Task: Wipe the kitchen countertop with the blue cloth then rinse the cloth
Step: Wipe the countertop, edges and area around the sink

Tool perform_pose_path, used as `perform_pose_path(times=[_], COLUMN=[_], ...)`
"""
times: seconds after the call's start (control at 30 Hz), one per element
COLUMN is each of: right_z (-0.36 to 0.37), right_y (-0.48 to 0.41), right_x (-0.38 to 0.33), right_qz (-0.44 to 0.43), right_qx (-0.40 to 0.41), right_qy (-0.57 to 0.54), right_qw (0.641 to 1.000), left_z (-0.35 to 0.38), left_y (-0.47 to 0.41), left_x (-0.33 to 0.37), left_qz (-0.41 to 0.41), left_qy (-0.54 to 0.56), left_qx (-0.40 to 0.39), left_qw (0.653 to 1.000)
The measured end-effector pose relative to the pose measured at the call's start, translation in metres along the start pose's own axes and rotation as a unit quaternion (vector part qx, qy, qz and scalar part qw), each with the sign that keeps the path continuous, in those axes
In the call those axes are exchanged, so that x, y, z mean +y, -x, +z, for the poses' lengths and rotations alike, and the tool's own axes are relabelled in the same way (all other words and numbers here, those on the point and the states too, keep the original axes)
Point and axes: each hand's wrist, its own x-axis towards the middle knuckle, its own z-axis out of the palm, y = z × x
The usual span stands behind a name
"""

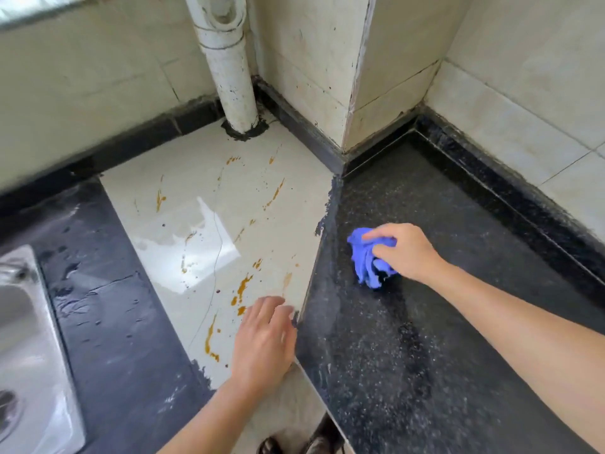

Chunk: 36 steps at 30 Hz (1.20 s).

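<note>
Presently, the following are entered, largest first.

A black speckled stone countertop (425,339) is spread across the right and dusted with pale grit. At the corner it is joined by a cream glazed tile section (196,204), which is marked with orange-brown stains (243,288). Further left a dark wet slab (108,306) is seen. Cream tiled walls (523,77) are set behind. A stainless-steel sink (23,322) is cut off by the left edge. A white plastic drainpipe (229,67) is stood upright in the back corner.

The right hand (409,253) is curled over a crumpled blue cloth (368,260), which is pressed onto the black stone, well apart from the sink. The left hand (265,335) is laid with fingers nearly straight at the seam between tile and stone; nothing is held by it.

Handling: the blue cloth is judged soft, light and limp, and easily bunched. It is best taken in a full-palm grasp over the top of the wad, so that pressure is spread and no corner is dragged loose. No fragility is expected.

Counts: one countertop in three sections, one sink, one drainpipe, two hands, one cloth. The stains are too many and too scattered to be counted exactly.
</note>
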Motion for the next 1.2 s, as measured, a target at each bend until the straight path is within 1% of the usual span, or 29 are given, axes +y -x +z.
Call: perform_pose_path(times=[0.03,0.07,0.1,0.13,0.17,0.2,0.3,0.37,0.4,0.47,0.5,0.53,0.57,0.6,0.67,0.7,0.77,0.8,0.83,0.87,0.9,1.0,1.07,1.13,1.17,1.2], right_z=[0.000,0.006,0.019,0.036,0.056,0.077,0.122,0.135,0.138,0.127,0.113,0.095,0.075,0.053,0.009,-0.010,-0.022,-0.013,0.004,0.026,0.047,0.112,0.147,0.165,0.165,0.156], right_y=[-0.019,-0.033,-0.043,-0.046,-0.042,-0.031,0.037,0.090,0.113,0.139,0.142,0.137,0.125,0.109,0.069,0.053,0.031,0.027,0.026,0.031,0.043,0.105,0.157,0.198,0.211,0.224], right_x=[0.001,-0.001,-0.003,-0.006,-0.010,-0.016,-0.029,-0.035,-0.036,-0.041,-0.044,-0.044,-0.040,-0.032,0.006,0.025,0.060,0.068,0.070,0.064,0.049,0.016,0.000,-0.016,-0.019,-0.021], right_qz=[0.034,0.069,0.098,0.102,0.081,0.040,-0.065,-0.116,-0.132,-0.134,-0.106,-0.062,-0.024,0.014,0.083,0.120,0.192,0.216,0.215,0.185,0.137,0.018,-0.026,-0.086,-0.098,-0.076], right_qx=[0.055,0.088,0.102,0.111,0.118,0.121,0.099,0.069,0.039,-0.045,-0.079,-0.090,-0.062,-0.006,0.099,0.133,0.153,0.163,0.188,0.214,0.226,0.189,0.159,0.117,0.099,0.088], right_qy=[0.004,0.031,0.077,0.119,0.152,0.174,0.182,0.171,0.160,0.086,0.029,-0.018,-0.052,-0.061,-0.029,-0.011,0.042,0.089,0.131,0.154,0.170,0.171,0.162,0.132,0.094,0.036], right_qw=[0.998,0.993,0.987,0.981,0.978,0.976,0.976,0.976,0.977,0.986,0.991,0.994,0.996,0.998,0.991,0.984,0.968,0.958,0.949,0.947,0.949,0.967,0.974,0.981,0.986,0.993], left_z=[-0.009,-0.016,-0.022,-0.025,-0.028,-0.031,-0.031,-0.029,-0.027,-0.024,-0.024,-0.023,-0.022,-0.021,-0.018,-0.016,-0.012,-0.011,-0.010,-0.009,-0.009,-0.010,-0.012,-0.015,-0.016,-0.016], left_y=[0.017,0.034,0.050,0.065,0.078,0.090,0.114,0.120,0.122,0.123,0.124,0.124,0.125,0.125,0.126,0.127,0.127,0.127,0.127,0.126,0.126,0.128,0.128,0.127,0.127,0.127], left_x=[-0.010,-0.022,-0.033,-0.046,-0.058,-0.070,-0.091,-0.092,-0.091,-0.089,-0.090,-0.090,-0.092,-0.093,-0.096,-0.097,-0.099,-0.099,-0.100,-0.100,-0.100,-0.098,-0.097,-0.095,-0.095,-0.094], left_qz=[-0.037,-0.077,-0.114,-0.145,-0.171,-0.196,-0.258,-0.268,-0.270,-0.271,-0.267,-0.261,-0.256,-0.254,-0.254,-0.253,-0.249,-0.246,-0.244,-0.241,-0.241,-0.250,-0.255,-0.258,-0.259,-0.259], left_qy=[-0.009,-0.022,-0.038,-0.055,-0.072,-0.087,-0.120,-0.127,-0.128,-0.129,-0.130,-0.132,-0.133,-0.131,-0.124,-0.122,-0.119,-0.118,-0.118,-0.117,-0.117,-0.117,-0.115,-0.116,-0.119,-0.121], left_qx=[0.008,0.017,0.024,0.031,0.035,0.036,0.011,0.003,0.003,0.003,0.003,0.006,0.010,0.011,0.016,0.021,0.033,0.039,0.045,0.050,0.052,0.044,0.030,0.019,0.014,0.011], left_qw=[0.999,0.997,0.992,0.987,0.982,0.976,0.959,0.955,0.954,0.954,0.955,0.956,0.957,0.958,0.959,0.960,0.961,0.961,0.962,0.962,0.962,0.960,0.960,0.959,0.958,0.958])
